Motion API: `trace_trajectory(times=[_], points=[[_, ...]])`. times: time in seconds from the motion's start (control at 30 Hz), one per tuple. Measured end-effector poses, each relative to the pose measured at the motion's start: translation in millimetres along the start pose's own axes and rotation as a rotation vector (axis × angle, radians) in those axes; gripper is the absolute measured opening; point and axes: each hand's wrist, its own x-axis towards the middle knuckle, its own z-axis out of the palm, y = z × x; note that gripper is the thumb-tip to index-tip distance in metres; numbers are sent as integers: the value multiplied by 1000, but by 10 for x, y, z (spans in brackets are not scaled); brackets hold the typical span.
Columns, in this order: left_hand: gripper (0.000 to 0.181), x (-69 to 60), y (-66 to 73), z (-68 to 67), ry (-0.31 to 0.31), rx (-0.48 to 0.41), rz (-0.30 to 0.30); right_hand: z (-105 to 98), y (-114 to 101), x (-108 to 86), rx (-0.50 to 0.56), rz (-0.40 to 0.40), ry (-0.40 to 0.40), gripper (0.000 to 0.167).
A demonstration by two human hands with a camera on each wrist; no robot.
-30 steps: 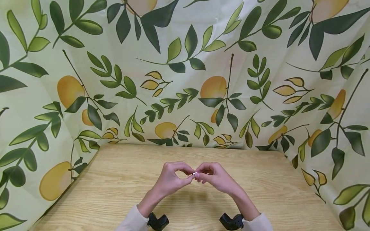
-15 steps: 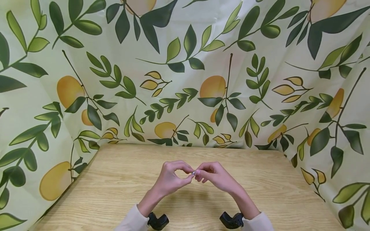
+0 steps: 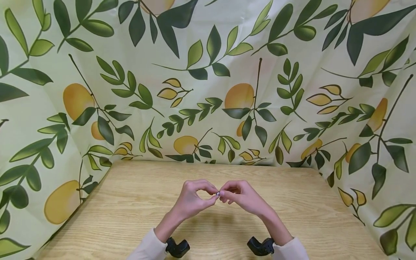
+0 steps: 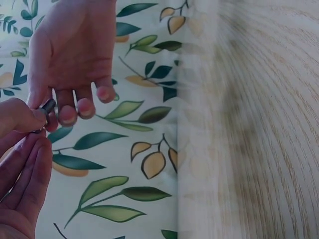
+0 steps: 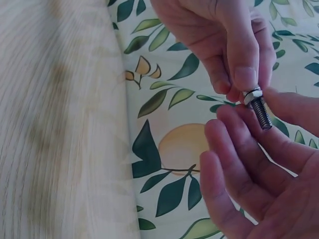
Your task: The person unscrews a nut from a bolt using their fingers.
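Note:
A small metal bolt (image 5: 262, 116) with a threaded shank shows at the fingertips of both hands. A hex nut (image 5: 253, 95) sits on it close to the left thumb, a thin ring behind it. My left hand (image 3: 191, 198) pinches the bolt's head end, which its thumb and fingers hide. From the other side my right hand (image 3: 245, 198) has thumb and index finger curled in at the nut, its other fingers loosely bent. In the left wrist view the bolt (image 4: 48, 105) is a dark stub, pointing toward the right hand.
Both hands hover above a light wood-grain table (image 3: 146, 180). Behind and along the sides hangs a pale cloth (image 3: 208, 86) printed with leaves and orange fruit. Each wrist carries a black camera mount (image 3: 177, 248) on its inner side.
Both hands stay in nearly the same place. The right fingertips shift slightly around the metal piece, and its visible part changes from bright white to grey.

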Motion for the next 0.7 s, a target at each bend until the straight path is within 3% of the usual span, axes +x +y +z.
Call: trace_trajectory(times=[0.2, 0.43, 0.7], points=[[16, 5, -3, -1, -6, -30, -26, 5, -11, -6, -5, -28, 30, 21], [12, 16, 18, -19, -7, -34, -25, 3, -29, -6, -13, -21, -42, 19], [17, 21, 35, -31, -1, -49, -28, 10, -65, -21, -21, -24, -15, 16]])
